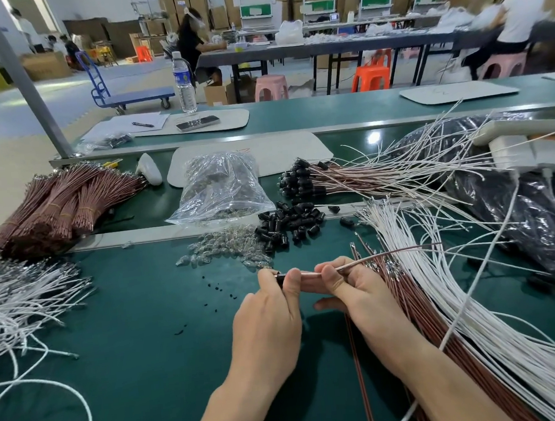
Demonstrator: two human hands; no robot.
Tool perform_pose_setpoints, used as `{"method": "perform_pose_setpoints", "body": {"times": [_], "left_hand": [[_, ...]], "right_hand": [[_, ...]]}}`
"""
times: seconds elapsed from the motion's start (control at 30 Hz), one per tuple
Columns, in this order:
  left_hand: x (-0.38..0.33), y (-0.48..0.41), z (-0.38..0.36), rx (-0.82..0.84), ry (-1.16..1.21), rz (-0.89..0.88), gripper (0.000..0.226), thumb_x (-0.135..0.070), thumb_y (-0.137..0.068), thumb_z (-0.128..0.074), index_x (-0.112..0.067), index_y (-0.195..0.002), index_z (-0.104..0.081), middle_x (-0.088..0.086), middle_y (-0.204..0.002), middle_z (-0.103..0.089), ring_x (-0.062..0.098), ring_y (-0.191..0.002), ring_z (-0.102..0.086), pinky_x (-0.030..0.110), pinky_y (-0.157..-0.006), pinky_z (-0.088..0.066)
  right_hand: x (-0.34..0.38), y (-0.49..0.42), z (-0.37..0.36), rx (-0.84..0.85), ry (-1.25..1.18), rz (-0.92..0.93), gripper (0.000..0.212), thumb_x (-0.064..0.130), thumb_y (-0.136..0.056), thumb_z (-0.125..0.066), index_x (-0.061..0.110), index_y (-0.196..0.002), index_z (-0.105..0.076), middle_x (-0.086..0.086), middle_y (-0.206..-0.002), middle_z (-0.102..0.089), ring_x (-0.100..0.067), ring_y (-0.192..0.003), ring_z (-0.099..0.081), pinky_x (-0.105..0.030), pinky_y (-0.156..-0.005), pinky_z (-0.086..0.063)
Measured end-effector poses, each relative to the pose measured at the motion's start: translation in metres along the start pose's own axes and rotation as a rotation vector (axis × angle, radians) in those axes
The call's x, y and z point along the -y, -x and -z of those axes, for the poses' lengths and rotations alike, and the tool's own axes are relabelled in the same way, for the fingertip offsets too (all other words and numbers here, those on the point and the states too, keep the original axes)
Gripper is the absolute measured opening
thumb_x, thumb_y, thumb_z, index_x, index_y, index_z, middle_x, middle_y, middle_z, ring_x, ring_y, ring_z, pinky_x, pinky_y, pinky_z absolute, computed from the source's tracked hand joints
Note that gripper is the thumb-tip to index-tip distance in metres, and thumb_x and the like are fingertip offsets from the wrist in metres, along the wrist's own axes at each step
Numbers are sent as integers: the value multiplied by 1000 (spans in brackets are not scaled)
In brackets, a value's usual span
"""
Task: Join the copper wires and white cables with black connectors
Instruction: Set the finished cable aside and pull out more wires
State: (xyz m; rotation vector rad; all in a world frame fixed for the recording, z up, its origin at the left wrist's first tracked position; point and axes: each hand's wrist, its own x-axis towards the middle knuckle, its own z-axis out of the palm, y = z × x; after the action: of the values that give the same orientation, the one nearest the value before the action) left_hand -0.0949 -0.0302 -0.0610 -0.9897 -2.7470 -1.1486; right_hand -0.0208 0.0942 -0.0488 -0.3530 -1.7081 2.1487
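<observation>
While bent low over a dark green bench mat (128, 324), grips a small black cylindrical connector (279, 275) in the left hand (265, 315), with thumb and curled fingers clamped round it. Pinches a thin copper-brown wire (374, 257) in the right hand (353, 291), between thumb and forefinger, just right of the connector, with the near end at the connector's mouth and the far end reaching out to the right above the mat. Cannot tell whether seated inside or only touching. Just beyond the hands, a loose heap of black connectors (287, 224), beside a scatter of small clear glass bulbs (219, 249) and a clear plastic bag (220, 185) of similar pieces. Right of the right hand, a fan of loose white cables (444, 289) lying beside long copper-brown strands (411, 302) with metal tips. Farther back, a row of joined wires capped in black (300, 181). At far left, tied copper-brown bundles (64, 202) and, nearer, a white cable tangle (15, 300). At right, a crumpled black plastic sack (522, 222). Behind, seated people at long tables before stacked cardboard cartons.
</observation>
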Motion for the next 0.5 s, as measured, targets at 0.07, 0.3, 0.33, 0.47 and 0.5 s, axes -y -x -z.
{"method": "perform_pose_setpoints", "body": {"times": [0.07,0.3,0.33,0.47,0.5], "left_hand": [[-1,0,1,-1,33,5,51,-68,-91,-4,-28,-90,-36,-4,-78,-65,18,-73,-60,45,-74,-50],[-4,-3,-1,-65,-21,60,54,-76,-88,-3,-30,-82,-31,-5,-61,-56,11,-57,-54,32,-54,-42],[-5,-4,-1,-70,-56,63,55,-74,-88,-1,-28,-81,-30,-5,-61,-55,13,-56,-54,34,-54,-42],[-6,-5,-2,-41,-144,52,59,-70,-86,5,-24,-83,-31,-3,-63,-55,20,-61,-57,41,-63,-50],[-6,-5,-2,-37,-133,53,58,-69,-87,5,-24,-82,-32,-3,-63,-55,20,-61,-57,42,-65,-51]], "right_hand": [[0,0,0,4,-1,-11,32,35,-90,-54,6,-102,-57,-3,-104,-78,-17,-104,-73,-23,-70,-58],[-2,2,-2,2,-9,-18,29,35,-90,-55,9,-100,-56,-2,-106,-78,-17,-105,-73,-22,-68,-58],[-3,2,-1,1,-10,-19,29,35,-89,-55,8,-100,-55,-1,-106,-78,-17,-105,-73,-22,-69,-58],[-4,1,1,-1,-15,-41,31,35,-89,-53,7,-101,-54,-4,-107,-77,-17,-106,-72,-22,-72,-57],[-5,1,2,-1,-25,-50,31,35,-89,-53,6,-101,-54,-4,-107,-77,-18,-106,-72,-22,-72,-57]]}}
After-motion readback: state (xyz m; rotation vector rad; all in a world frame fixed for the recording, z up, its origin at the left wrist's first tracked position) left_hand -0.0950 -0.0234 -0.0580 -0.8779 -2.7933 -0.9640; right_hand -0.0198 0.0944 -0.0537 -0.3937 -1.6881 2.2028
